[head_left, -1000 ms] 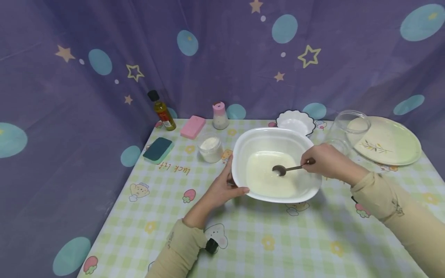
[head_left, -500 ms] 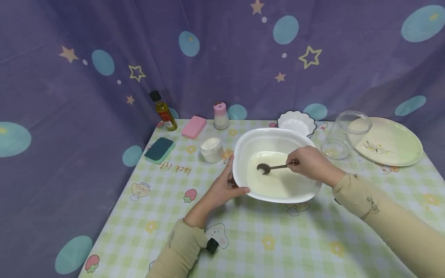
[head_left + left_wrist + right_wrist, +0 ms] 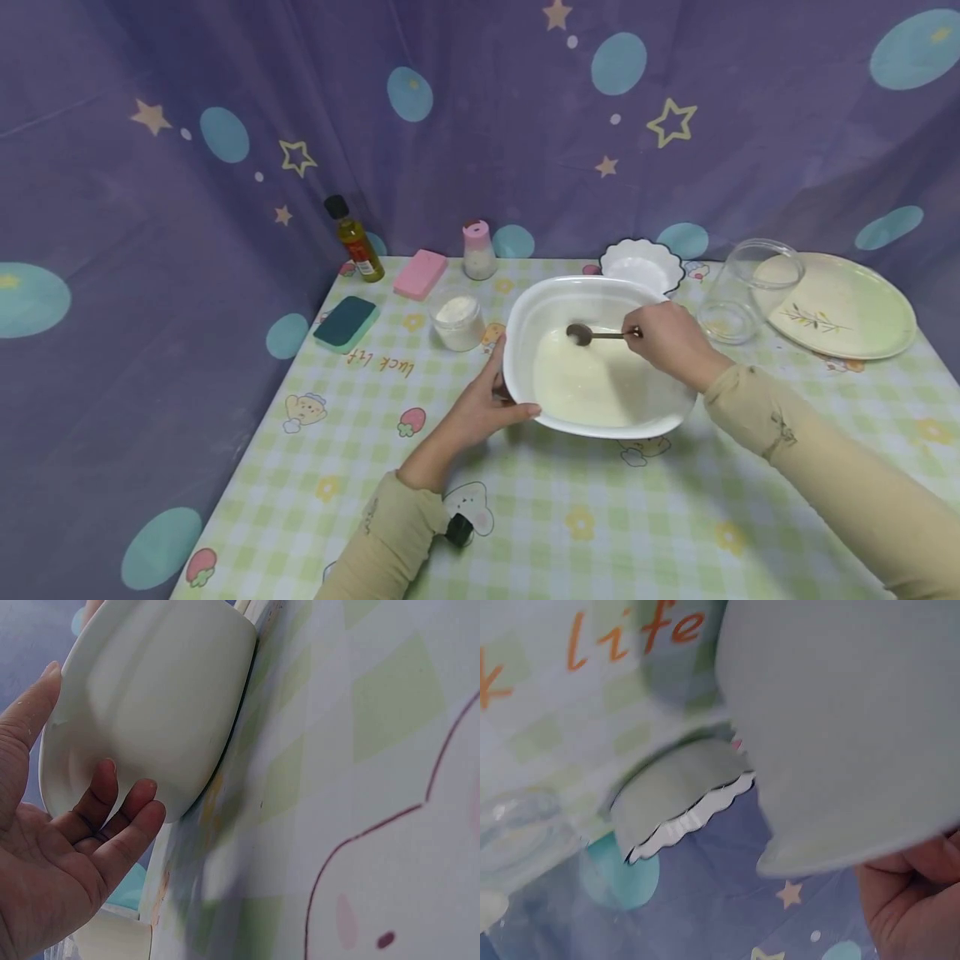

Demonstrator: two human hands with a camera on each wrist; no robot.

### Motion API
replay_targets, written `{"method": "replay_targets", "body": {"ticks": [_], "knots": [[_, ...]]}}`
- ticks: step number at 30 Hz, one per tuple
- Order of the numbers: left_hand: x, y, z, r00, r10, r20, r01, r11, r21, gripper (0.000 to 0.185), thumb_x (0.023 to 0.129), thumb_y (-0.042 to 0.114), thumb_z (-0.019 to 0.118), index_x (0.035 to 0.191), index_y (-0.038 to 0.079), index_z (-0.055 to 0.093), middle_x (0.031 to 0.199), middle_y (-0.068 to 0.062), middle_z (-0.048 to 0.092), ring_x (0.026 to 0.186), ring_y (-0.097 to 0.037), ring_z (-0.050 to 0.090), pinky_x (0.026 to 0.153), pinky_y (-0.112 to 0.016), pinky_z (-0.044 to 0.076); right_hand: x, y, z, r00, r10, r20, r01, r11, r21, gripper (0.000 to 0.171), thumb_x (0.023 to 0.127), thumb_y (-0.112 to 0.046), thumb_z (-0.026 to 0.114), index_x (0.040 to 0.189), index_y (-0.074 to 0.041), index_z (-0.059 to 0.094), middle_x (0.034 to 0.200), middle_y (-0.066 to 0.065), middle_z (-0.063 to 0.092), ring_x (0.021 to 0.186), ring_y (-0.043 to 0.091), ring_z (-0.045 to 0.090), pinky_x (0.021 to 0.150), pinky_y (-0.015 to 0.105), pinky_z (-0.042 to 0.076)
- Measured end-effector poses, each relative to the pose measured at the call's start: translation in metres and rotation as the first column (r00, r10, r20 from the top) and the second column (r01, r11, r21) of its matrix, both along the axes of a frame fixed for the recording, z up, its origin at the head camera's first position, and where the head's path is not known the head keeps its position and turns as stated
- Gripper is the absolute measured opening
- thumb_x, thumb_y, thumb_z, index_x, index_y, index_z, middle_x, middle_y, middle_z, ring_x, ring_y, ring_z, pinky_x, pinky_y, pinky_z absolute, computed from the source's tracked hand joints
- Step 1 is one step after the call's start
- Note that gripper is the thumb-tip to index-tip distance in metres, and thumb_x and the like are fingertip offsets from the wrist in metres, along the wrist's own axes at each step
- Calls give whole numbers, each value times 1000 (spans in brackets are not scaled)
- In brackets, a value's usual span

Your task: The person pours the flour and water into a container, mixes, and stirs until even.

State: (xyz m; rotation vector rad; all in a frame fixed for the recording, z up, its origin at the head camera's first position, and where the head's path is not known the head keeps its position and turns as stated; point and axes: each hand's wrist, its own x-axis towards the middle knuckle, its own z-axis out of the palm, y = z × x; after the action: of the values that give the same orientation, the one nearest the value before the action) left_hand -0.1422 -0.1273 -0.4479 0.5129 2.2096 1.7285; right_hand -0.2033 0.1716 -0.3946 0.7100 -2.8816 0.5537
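A white basin (image 3: 555, 304) with pale milky liquid (image 3: 585, 387) stands mid-table in the head view. My left hand (image 3: 480, 408) holds its left side, thumb on the rim and fingers against the outer wall. In the left wrist view that hand (image 3: 60, 862) has its fingertips bent against the basin's side (image 3: 157, 697). My right hand (image 3: 667, 337) reaches over the right rim and pinches the handle of a dark brown spoon (image 3: 580, 335), whose bowl is at the liquid's far edge. In the right wrist view the basin wall (image 3: 855, 727) hides most of the right hand (image 3: 922, 900).
Left of the basin stand a jar of white powder (image 3: 458, 323), a pink-topped shaker (image 3: 477, 252), a pink sponge (image 3: 421, 275), a green sponge (image 3: 347, 323) and an oil bottle (image 3: 358, 247). Behind and right are a scalloped dish (image 3: 637, 260), clear cup (image 3: 738, 292) and oval plate (image 3: 862, 308).
My right hand has moved the spoon leftward through the liquid, then back toward the basin's far side. My left hand keeps its hold on the rim.
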Motion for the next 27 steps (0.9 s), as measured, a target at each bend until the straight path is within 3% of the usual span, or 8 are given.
{"method": "replay_targets", "body": {"ticks": [4,11,15,20,25,27], "knots": [[0,0,0,1000,1,11,-2,1000,11,114,83,13,80,157,34,-4,118,-22,65,92,-21,66,82,-38,53,1,11,8,998,-38,43,36,999,38,13,78,1,65,74,-9,72,69,1,67,63,23,57,60,43,47],[10,4,31,999,-30,26,29,999,31,111,85,3,75,157,19,-8,119,-31,61,91,-17,65,85,-50,50,6,30,24,989,-59,136,44,993,112,15,78,1,63,71,-10,70,69,1,65,62,20,54,59,40,45],[10,4,30,999,-27,20,27,999,28,111,85,3,75,157,19,-7,118,-28,63,92,-18,65,84,-47,51,10,37,32,984,-30,176,5,990,142,21,76,2,62,63,-15,65,64,-4,59,59,17,48,58,36,41],[10,3,29,999,-27,23,27,999,27,111,85,3,75,157,20,-7,118,-28,63,92,-18,65,84,-46,51,13,43,40,969,22,247,-66,983,171,20,76,-1,67,63,-17,66,64,-7,58,61,15,48,59,35,42],[10,3,28,999,-31,22,30,999,35,110,85,3,75,157,21,-7,122,-31,60,93,-18,65,85,-48,50,15,46,47,937,71,342,-135,977,166,17,74,-5,71,65,-19,68,63,-9,57,61,13,49,60,33,42],[9,3,28,999,-32,21,31,999,37,110,85,3,75,157,21,-7,122,-31,60,94,-18,65,86,-48,50,16,46,48,913,90,399,-158,977,141,16,75,-5,71,66,-18,70,63,-9,58,61,12,50,59,32,43]]}}
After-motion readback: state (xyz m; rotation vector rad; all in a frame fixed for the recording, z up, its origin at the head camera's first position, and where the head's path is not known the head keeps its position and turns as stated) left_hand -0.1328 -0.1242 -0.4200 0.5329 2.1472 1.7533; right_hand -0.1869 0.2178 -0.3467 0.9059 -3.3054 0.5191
